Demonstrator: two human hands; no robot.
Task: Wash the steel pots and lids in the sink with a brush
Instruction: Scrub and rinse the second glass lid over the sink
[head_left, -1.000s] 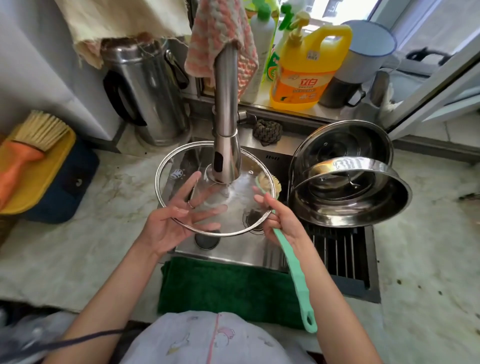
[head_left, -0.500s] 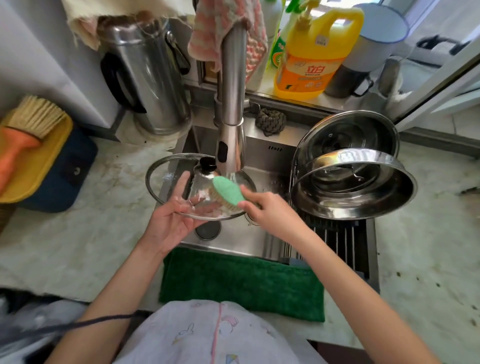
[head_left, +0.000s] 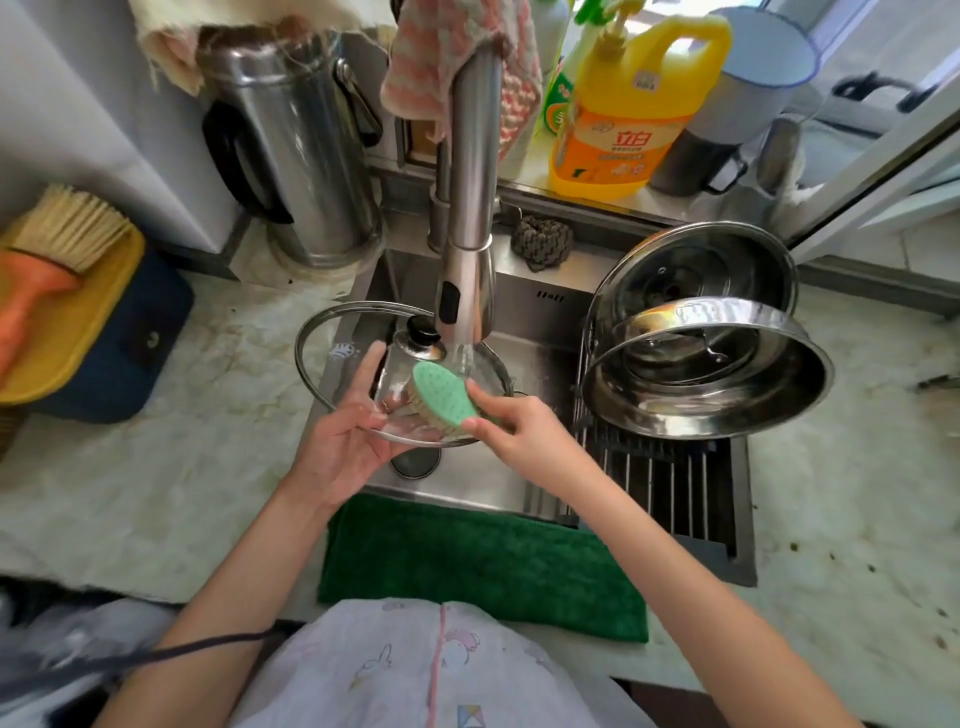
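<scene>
Green plastic is filling the right hand (head_left: 519, 431): its fingers are curling round the neck of the brush (head_left: 444, 392), pinching it just behind the oval head, and the rest of the handle is hiding under the palm. The bristles are facing down and pressing on the glass lid (head_left: 340, 332), probably so that the scrubbing force is going straight into the pane. The brush's long axis is running from the right hand toward the far-left corner of the sink (head_left: 540, 364), with the head pointing at the lid's black knob (head_left: 422, 328) and stopping just short of it.

Under the lid the left hand (head_left: 343, 441) is lying spread, fingers straight and showing through the glass, cradling the pane from below at its near edge; whether the thumb is hooking the rim I cannot tell. It is holding the lid nearly level, knob upward, over the sink's left half and directly beneath the faucet (head_left: 467, 249), apparently so that water is landing on the scrubbed face and draining into the basin.

Along the sink's right edge a steel pot (head_left: 727, 395) is lying tilted on a rack (head_left: 665, 483), mouth toward the person, with a second lid (head_left: 696, 270) leaning behind it, likely draining. A green towel (head_left: 478, 561) is lying over the counter's (head_left: 156, 493) near edge, just in front of the sink, probably catching drips.
</scene>
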